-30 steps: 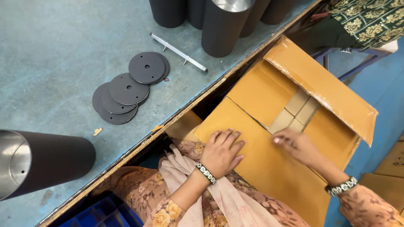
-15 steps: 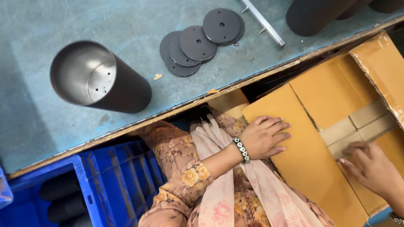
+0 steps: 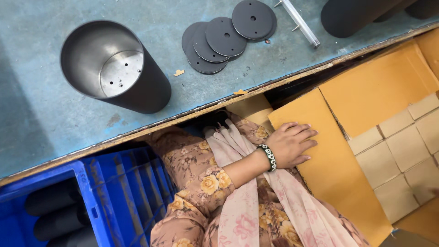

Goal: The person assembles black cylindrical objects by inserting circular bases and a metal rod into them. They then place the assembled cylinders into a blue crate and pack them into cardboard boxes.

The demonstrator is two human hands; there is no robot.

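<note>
My left hand (image 3: 292, 144) lies flat on the near flap of an open brown cardboard box (image 3: 329, 169), fingers spread, holding nothing. A beaded bracelet sits on its wrist. Inside the box are several small plain cardboard cartons (image 3: 402, 155) packed side by side. My right hand is out of view. My floral sleeve and a pink scarf cover my lap below the hand.
A blue-grey worktable (image 3: 55, 123) lies beyond my lap. On it are an open black metal cylinder (image 3: 114, 68), several black discs (image 3: 224, 36), a thin metal rod (image 3: 299, 20) and more black cylinders (image 3: 352, 16). At lower left, a blue crate (image 3: 91, 201) holds black cylinders.
The view has swung left and closer. My right hand, which was on the cartons at the right, has left the view. My left hand stays flat on the flap.
</note>
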